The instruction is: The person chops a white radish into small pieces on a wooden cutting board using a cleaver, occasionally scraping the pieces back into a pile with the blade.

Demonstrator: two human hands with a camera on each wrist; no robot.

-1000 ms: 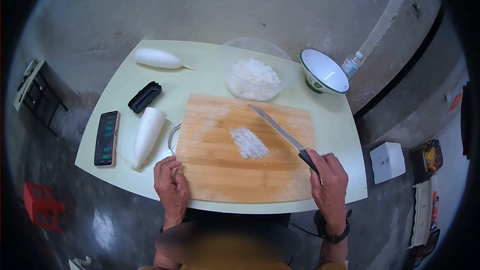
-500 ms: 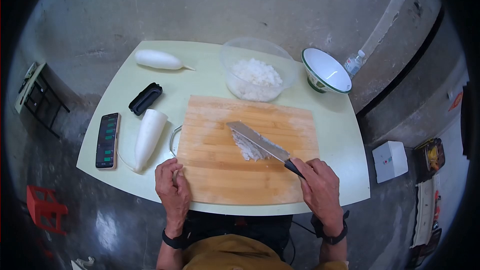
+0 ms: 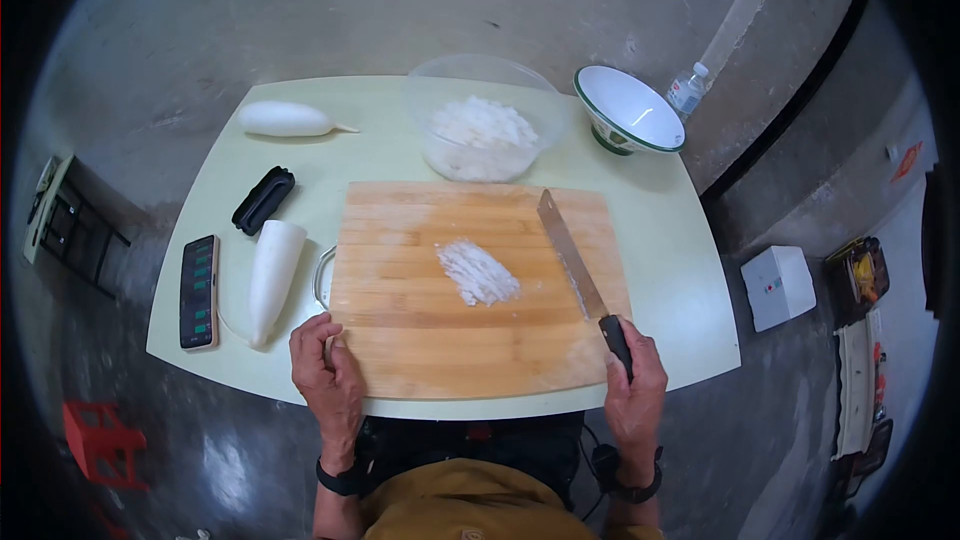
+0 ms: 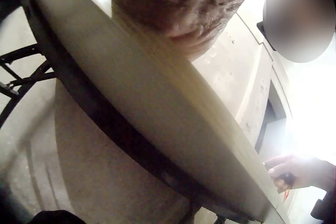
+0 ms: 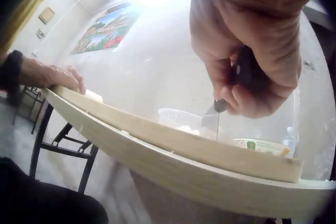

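Observation:
My right hand (image 3: pixel 637 378) grips the black handle of a kitchen knife (image 3: pixel 573 258). The blade reaches over the right part of the wooden cutting board (image 3: pixel 410 350), its tip toward the far edge; in the right wrist view, the knife's edge faces down close over the wood. A small pile of finely chopped white radish (image 3: pixel 478 273) lies mid-board, left of the blade. At the board's near left corner rests my left hand (image 3: pixel 328 370), fingers loosely bent against the edge. The left wrist view shows this hand (image 4: pixel 184 8) from below, its fingertips hidden.
A clear plastic bowl (image 3: pixel 553 110) of chopped white pieces stands behind the board, beside a green-rimmed bowl (image 3: pixel 630 110) and a bottle (image 3: pixel 687 88). Leftward lie a cut radish (image 3: pixel 275 280), a whole radish (image 3: pixel 285 119), a black case (image 3: pixel 263 200) and a phone (image 3: pixel 199 292).
The knife came down on the chopped radish pile, then swung away to the right, uncovering it. My left hand has stayed at the board's corner. The head view has shifted slightly.

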